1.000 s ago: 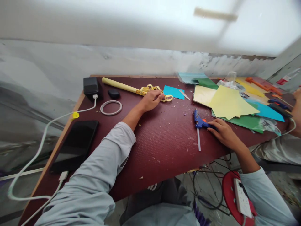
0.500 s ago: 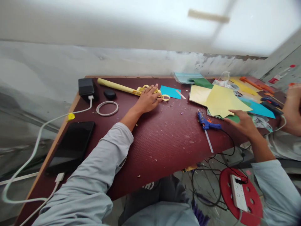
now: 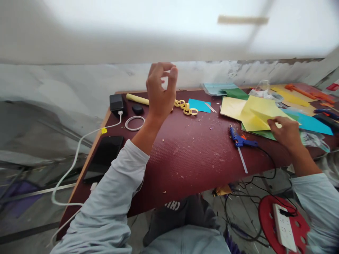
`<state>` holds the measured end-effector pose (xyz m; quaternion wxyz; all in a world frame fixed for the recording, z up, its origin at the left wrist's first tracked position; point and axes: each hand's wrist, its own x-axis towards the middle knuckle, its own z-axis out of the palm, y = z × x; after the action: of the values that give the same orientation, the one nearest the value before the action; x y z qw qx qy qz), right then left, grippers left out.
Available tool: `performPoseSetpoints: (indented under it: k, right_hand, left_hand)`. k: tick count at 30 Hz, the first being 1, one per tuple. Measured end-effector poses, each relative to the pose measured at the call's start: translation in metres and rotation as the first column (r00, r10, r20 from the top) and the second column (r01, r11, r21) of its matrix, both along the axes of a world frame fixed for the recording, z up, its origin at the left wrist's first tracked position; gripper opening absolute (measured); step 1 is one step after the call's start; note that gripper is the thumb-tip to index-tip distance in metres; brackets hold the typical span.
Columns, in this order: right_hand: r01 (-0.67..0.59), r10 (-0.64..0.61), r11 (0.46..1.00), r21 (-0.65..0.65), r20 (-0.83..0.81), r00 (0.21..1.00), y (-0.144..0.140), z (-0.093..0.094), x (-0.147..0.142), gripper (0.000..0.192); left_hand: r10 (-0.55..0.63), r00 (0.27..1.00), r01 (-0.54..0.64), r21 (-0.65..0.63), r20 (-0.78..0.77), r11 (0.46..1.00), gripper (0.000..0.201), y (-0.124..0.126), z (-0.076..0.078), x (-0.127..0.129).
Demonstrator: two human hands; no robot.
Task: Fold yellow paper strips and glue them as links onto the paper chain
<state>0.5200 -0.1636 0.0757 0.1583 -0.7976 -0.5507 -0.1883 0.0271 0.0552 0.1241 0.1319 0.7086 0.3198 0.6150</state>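
My left hand (image 3: 161, 88) is raised over the back of the table, fingers curled toward the thumb, with nothing visible in them. Behind and below it lies a pale yellow paper tube (image 3: 137, 99), partly hidden by the hand. A chain of yellow paper loops (image 3: 187, 107) rests on the table to its right. My right hand (image 3: 287, 132) pinches the edge of a yellow paper sheet (image 3: 255, 109), which bends up from the stack. Nearby, a blue glue gun (image 3: 241, 140) lies with a white glue stick (image 3: 243, 160) sticking out.
A blue paper piece (image 3: 197, 104) and a small blade-like strip (image 3: 210, 107) lie mid-back. At left are a black charger (image 3: 116, 103), a cable coil (image 3: 135, 123) and a dark phone or tablet (image 3: 106, 155). Below right, a power strip (image 3: 284, 227) sits on a red stool (image 3: 267, 215).
My left hand has lifted off the yellow paper loops and risen, its fingers curling. My right hand has taken hold of the yellow sheet and bent its edge up. The view has shifted left.
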Motion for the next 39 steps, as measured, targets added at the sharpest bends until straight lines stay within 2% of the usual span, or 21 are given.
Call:
performPoseSetpoints:
  k: [2,4,6,8,11,13,15,19,24,27,30,33,39]
  right_hand:
    - [-0.209,0.225,0.953,0.217,-0.05,0.973,0.009,0.016,-0.031,0.01]
    - [-0.333,0.403,0.884,0.327,-0.177,0.898,0.02,0.035,-0.081,0.013]
    - [-0.449,0.581,0.803,0.393,-0.347,0.736,0.032,0.053,-0.142,0.02]
    - [-0.587,0.718,0.695,0.415,-0.442,0.538,0.045,0.066,-0.201,0.029]
    - [-0.714,0.766,0.546,0.438,-0.607,0.213,0.066,0.072,-0.269,0.043]
    - [-0.703,0.708,0.55,0.451,-0.698,0.106,0.082,0.065,-0.294,0.045]
    - [-0.686,0.655,0.579,0.441,-0.753,0.069,0.099,0.052,-0.305,0.05]
    - [-0.655,0.548,0.653,0.38,-0.834,0.062,0.123,0.017,-0.304,0.052]
    - [-0.687,0.521,0.63,0.363,-0.853,0.026,0.131,-0.014,-0.302,0.047]
    - [-0.698,0.537,0.6,0.39,-0.844,-0.01,0.132,-0.023,-0.307,0.043]
    - [-0.682,0.523,0.615,0.397,-0.852,-0.025,0.133,-0.028,-0.31,0.043]
    - [-0.664,0.51,0.638,0.39,-0.86,-0.015,0.135,-0.032,-0.308,0.044]
    - [-0.675,0.487,0.634,0.376,-0.873,-0.03,0.137,-0.039,-0.302,0.04]
  left_hand:
    - [-0.13,0.991,0.132,-0.105,0.026,0.986,0.047,-0.017,0.0,0.002]
    - [-0.26,0.966,0.255,-0.228,0.008,0.94,0.044,-0.034,-0.006,0.002]
    - [-0.346,0.938,0.316,-0.348,-0.025,0.882,0.05,-0.048,-0.017,-0.002]
    - [-0.407,0.913,0.357,-0.444,-0.019,0.822,0.063,-0.059,-0.03,-0.011]
    - [-0.489,0.863,0.479,-0.51,0.126,0.715,0.072,-0.07,-0.048,-0.03]
    - [-0.503,0.827,0.553,-0.53,0.251,0.643,0.069,-0.074,-0.058,-0.044]
    - [-0.448,0.828,0.559,-0.536,0.336,0.633,0.058,-0.073,-0.068,-0.056]
    - [-0.276,0.878,0.465,-0.568,0.39,0.678,0.044,-0.064,-0.087,-0.064]
    - [-0.197,0.882,0.445,-0.616,0.429,0.65,0.036,-0.059,-0.104,-0.056]
    - [-0.201,0.885,0.45,-0.663,0.42,0.598,0.029,-0.062,-0.108,-0.053]
    - [-0.201,0.887,0.453,-0.693,0.416,0.561,0.027,-0.064,-0.111,-0.052]
    - [-0.185,0.911,0.404,-0.715,0.368,0.57,0.026,-0.062,-0.115,-0.053]
    - [-0.132,0.933,0.345,-0.728,0.334,0.593,0.023,-0.058,-0.125,-0.051]
